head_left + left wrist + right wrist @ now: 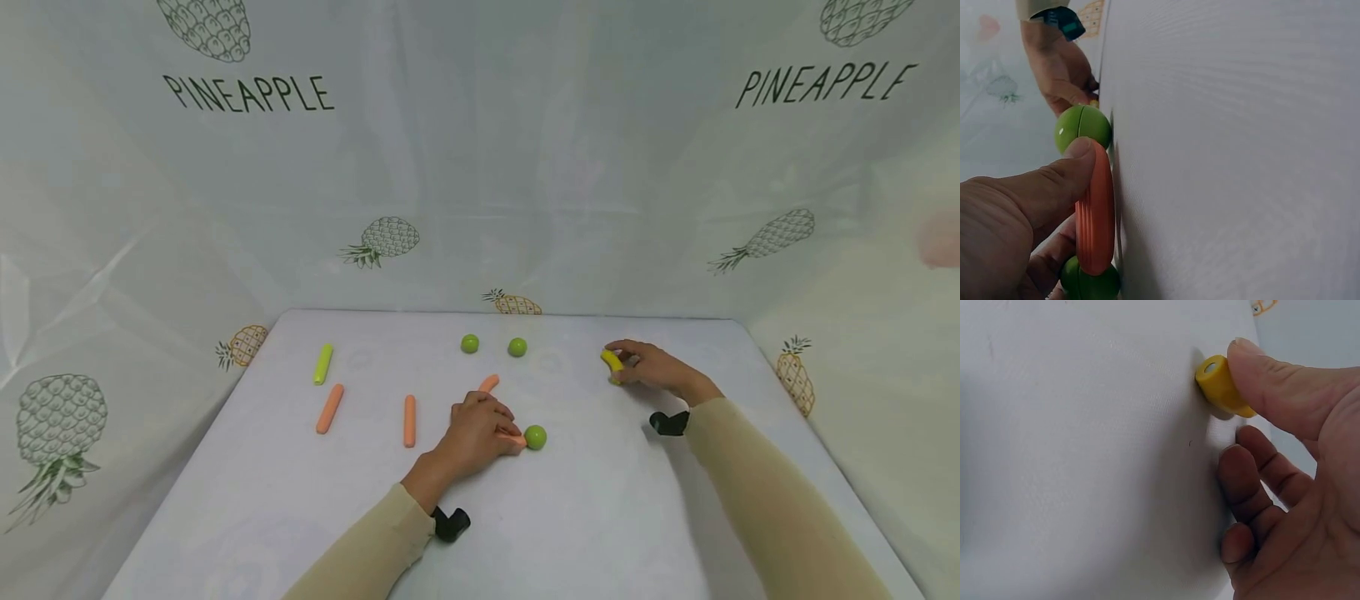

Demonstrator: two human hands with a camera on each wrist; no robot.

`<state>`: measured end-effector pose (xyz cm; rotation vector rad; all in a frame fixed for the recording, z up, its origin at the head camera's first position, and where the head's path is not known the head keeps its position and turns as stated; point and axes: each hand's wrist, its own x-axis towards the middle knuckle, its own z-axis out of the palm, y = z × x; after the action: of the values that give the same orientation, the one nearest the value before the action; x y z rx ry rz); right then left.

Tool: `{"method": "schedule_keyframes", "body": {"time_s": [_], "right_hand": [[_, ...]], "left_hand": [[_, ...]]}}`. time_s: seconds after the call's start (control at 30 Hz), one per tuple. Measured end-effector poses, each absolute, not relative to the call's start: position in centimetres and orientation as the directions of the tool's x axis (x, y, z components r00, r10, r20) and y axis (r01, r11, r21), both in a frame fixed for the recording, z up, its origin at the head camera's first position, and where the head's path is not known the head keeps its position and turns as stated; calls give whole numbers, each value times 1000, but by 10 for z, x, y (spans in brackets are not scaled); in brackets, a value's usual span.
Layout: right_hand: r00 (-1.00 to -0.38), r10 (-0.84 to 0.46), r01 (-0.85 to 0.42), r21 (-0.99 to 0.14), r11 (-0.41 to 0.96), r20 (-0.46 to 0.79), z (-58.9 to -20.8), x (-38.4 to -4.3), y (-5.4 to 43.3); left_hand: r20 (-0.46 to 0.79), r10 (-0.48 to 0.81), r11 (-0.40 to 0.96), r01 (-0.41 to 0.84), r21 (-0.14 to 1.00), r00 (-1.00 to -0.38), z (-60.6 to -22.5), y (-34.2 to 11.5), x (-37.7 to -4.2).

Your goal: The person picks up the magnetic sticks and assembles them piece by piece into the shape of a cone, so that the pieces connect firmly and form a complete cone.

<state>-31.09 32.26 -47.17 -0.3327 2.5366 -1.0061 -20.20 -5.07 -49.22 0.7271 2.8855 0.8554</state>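
My left hand (pixel 474 433) pinches an orange ribbed stick (pixel 1096 209) low over the white table. One end of that stick meets a green ball (pixel 1079 126), also seen in the head view as the ball (pixel 535 437) beside the fingertips. A second green ball (pixel 1088 279) shows at its other end, partly behind the fingers. Just beyond this hand lies another orange piece (pixel 489 383). Farther right, my right hand (pixel 660 367) holds a short curved yellow piece (pixel 612 365) between thumb and fingers. In the right wrist view the yellow piece (pixel 1219 384) has a round grey spot on its end.
Two green balls, one on the left (pixel 469 343) and one on the right (pixel 517 347), sit toward the back. On the left lie a yellow-green stick (pixel 323 364) and two orange sticks, one slanted (pixel 330 408), one straight (pixel 409 421). A pineapple-print sheet (pixel 480 167) surrounds the table.
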Motion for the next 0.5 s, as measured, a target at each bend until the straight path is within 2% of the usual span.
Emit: {"method": "schedule_keyframes", "body": {"time_s": [0.3, 0.5], "right_hand": [[-854, -392, -64, -678, 732, -342, -462, -313, 321], [-879, -366, -62, -686, 725, -307, -467, -312, 324]], "left_hand": [[87, 453, 735, 427, 526, -887, -493, -51, -201], [86, 456, 748, 434, 502, -886, -494, -51, -200]]}}
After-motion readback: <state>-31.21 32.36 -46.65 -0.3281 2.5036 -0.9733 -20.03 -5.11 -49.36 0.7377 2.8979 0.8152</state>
